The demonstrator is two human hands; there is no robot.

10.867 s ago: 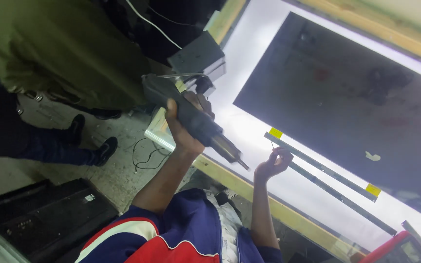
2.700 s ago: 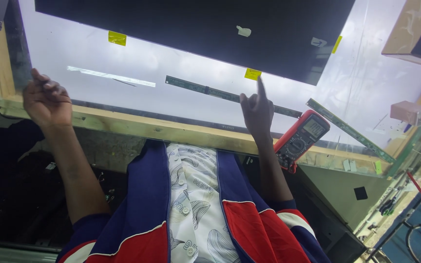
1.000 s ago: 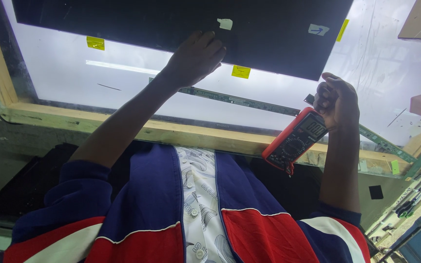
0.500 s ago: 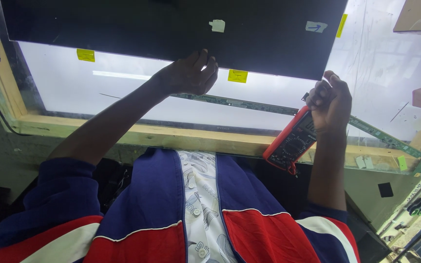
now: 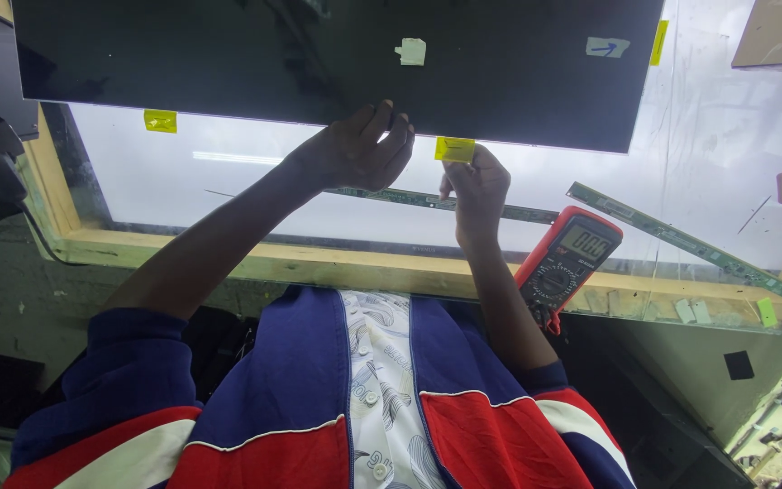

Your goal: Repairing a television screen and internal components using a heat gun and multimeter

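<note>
Black glossy flat panel (image 5: 228, 54) is touched at its near edge by the left hand (image 5: 355, 154), fingers spread; the right hand (image 5: 474, 186) pinches a yellow tape tab (image 5: 454, 148).

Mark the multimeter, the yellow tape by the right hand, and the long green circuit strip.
multimeter (image 5: 565, 264), head view, on its red body just below the display.
yellow tape (image 5: 453, 148), head view, middle of the tab at the dark panel's lower edge.
green circuit strip (image 5: 681, 240), head view, midway along the strip.
</note>
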